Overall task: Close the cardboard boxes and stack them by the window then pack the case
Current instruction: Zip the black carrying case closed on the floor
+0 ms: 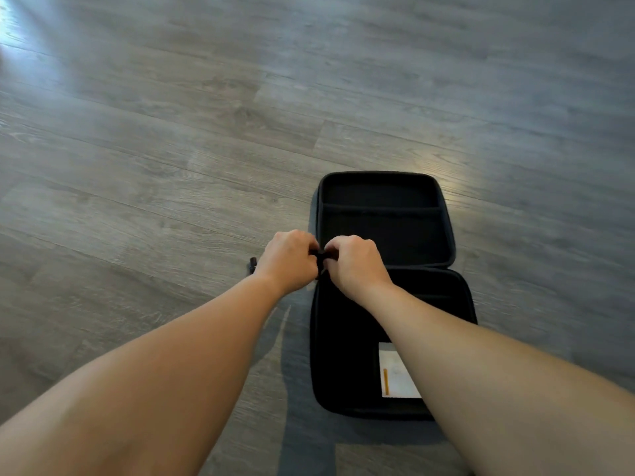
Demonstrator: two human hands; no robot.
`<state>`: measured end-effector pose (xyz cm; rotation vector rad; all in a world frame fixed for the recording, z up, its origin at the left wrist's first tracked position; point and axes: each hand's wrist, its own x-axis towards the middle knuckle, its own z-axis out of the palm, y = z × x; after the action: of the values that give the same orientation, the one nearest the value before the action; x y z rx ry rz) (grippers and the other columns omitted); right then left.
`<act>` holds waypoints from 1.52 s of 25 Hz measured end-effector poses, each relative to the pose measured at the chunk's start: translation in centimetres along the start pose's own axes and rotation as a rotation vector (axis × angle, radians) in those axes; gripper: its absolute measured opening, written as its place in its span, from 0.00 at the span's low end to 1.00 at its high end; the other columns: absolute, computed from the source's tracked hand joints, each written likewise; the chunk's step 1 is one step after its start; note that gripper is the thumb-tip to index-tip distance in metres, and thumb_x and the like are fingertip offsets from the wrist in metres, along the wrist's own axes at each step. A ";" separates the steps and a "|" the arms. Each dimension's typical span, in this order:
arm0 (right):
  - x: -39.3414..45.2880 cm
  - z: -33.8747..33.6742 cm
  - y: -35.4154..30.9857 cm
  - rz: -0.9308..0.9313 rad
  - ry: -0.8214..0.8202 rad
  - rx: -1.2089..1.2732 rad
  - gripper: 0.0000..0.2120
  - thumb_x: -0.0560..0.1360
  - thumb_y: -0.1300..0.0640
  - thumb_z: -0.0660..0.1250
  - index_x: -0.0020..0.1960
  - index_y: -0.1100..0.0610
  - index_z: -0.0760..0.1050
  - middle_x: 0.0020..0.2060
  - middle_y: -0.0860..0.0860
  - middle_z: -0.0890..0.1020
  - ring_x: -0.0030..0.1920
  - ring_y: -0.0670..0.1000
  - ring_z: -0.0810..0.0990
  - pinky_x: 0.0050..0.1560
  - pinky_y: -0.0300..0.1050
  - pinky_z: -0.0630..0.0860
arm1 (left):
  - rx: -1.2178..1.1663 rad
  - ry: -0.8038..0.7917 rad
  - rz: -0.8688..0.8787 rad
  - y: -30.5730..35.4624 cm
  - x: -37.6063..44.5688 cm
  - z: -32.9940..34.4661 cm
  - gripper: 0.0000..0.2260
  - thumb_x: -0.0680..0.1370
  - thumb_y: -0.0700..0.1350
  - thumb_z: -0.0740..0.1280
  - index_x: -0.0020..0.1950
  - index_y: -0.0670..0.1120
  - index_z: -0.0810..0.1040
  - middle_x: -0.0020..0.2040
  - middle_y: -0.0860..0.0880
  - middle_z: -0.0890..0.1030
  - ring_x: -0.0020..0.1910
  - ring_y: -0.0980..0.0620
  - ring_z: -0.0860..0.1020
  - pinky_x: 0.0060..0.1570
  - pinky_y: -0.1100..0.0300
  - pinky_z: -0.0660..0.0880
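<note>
A black hard-shell zip case (pixel 385 231) lies opened flat on grey wood-plank floor (pixel 171 132), bare boards on all sides. At its left edge, left hand (pixel 288 261) and right hand (pixel 357 264) meet, knuckles up, fingers curled, pinching a small black item (pixel 320 256).

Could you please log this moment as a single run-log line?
case: open flat on floor | left hand, right hand: both pinch small black item at case's left edge | white card: in near half

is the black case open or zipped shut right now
Open. The black case lies spread flat on the floor, both halves showing their insides, while the left hand and right hand pinch something small and dark at its hinge edge.
</note>
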<state>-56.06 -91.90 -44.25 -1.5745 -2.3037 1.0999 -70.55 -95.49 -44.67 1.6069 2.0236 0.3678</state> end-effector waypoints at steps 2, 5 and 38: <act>-1.2 -0.7 1.1 0.013 -0.020 0.006 0.05 0.76 0.58 0.70 0.49 0.53 0.84 0.40 0.49 0.84 0.41 0.49 0.82 0.44 0.48 0.81 | -0.005 -0.006 0.062 1.2 -0.2 0.6 0.11 0.72 0.39 0.65 0.46 0.48 0.86 0.40 0.48 0.84 0.43 0.48 0.81 0.47 0.52 0.81; -2.5 -1.4 2.9 0.047 0.053 0.062 0.04 0.76 0.56 0.71 0.48 0.50 0.85 0.40 0.46 0.84 0.41 0.43 0.81 0.41 0.37 0.76 | -0.029 -0.053 0.092 2.8 -0.6 1.1 0.09 0.74 0.39 0.67 0.46 0.48 0.87 0.40 0.49 0.84 0.43 0.51 0.81 0.49 0.56 0.80; 1.1 10.1 -4.4 -0.253 -0.227 -0.476 0.07 0.78 0.62 0.65 0.55 0.59 0.77 0.52 0.56 0.76 0.56 0.60 0.75 0.48 0.52 0.72 | 0.123 -0.061 -0.262 -10.1 -5.5 0.2 0.02 0.75 0.39 0.66 0.43 0.44 0.75 0.45 0.41 0.80 0.45 0.40 0.79 0.40 0.53 0.72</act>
<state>-64.80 -96.68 -49.05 -1.2779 -2.9876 0.7364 -77.86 -103.41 -48.73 1.3790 2.2111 0.0985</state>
